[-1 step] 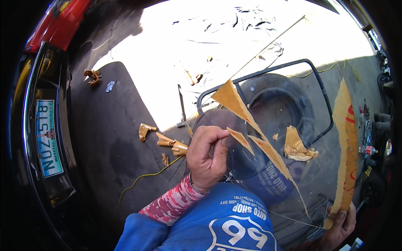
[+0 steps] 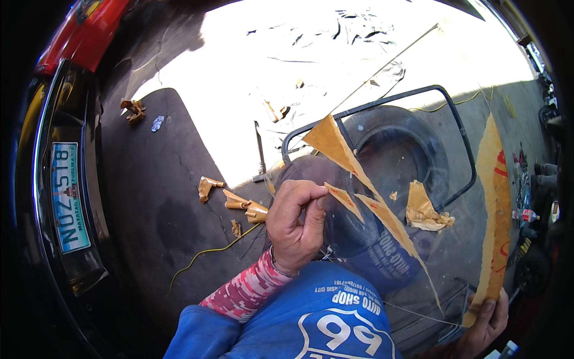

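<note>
A clear, shiny sheet (image 2: 368, 269) is tilted in front of me and mirrors part of my blue shirt. Torn pieces of brown paper cling to it: a long pointed piece (image 2: 394, 224) across the middle and a wide strip (image 2: 495, 209) with red marks along the right side. My left hand (image 2: 296, 224) is closed in a pinch at the corner of a small brown paper sliver (image 2: 345, 202). Low on the right, my right hand (image 2: 489, 320) grips the sheet's edge at the bottom of the wide strip, its fingers partly hidden behind.
Crumpled brown paper scraps (image 2: 245, 206) lie on the dark floor. Beyond the sheet are a tyre (image 2: 433, 134) and a black tube frame (image 2: 394, 96). A yellow cord (image 2: 200, 254) runs along the floor. At the left stands a black car's rear (image 2: 89, 239) with a plate.
</note>
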The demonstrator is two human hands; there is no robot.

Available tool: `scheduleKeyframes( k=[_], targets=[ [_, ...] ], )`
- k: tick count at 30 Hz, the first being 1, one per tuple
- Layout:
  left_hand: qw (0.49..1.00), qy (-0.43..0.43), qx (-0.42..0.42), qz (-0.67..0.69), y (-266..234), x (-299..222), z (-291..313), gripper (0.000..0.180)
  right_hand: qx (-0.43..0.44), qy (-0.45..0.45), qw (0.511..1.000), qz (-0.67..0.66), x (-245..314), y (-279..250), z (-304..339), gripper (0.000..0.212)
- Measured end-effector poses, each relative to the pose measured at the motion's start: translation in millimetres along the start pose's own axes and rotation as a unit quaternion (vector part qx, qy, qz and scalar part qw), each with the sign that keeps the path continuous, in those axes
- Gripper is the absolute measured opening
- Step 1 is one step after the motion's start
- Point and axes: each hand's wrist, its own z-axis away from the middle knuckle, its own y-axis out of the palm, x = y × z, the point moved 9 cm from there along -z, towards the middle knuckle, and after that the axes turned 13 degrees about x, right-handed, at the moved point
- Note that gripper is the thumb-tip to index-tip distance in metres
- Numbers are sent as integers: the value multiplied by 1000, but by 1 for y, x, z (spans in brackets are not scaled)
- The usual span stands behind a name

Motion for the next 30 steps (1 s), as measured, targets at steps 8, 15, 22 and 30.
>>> scheduleKeyframes(
  k=[8,15,22,30],
  targets=[
    [994,70,50,-68,2,1,-16,14,9,-4,1000,-2,-4,2,-8,34],
    [996,60,59,5,-2,5,-20,13,2,-24,999,-22,-9,2,-11,33],
    [992,85,84,-43,1,2,-21,13,-2,-18,999,-33,-12,1,-9,31],
    [990,96,88,-60,2,3,-20,15,2,-19,999,-36,-12,0,-11,32]
  ],
)
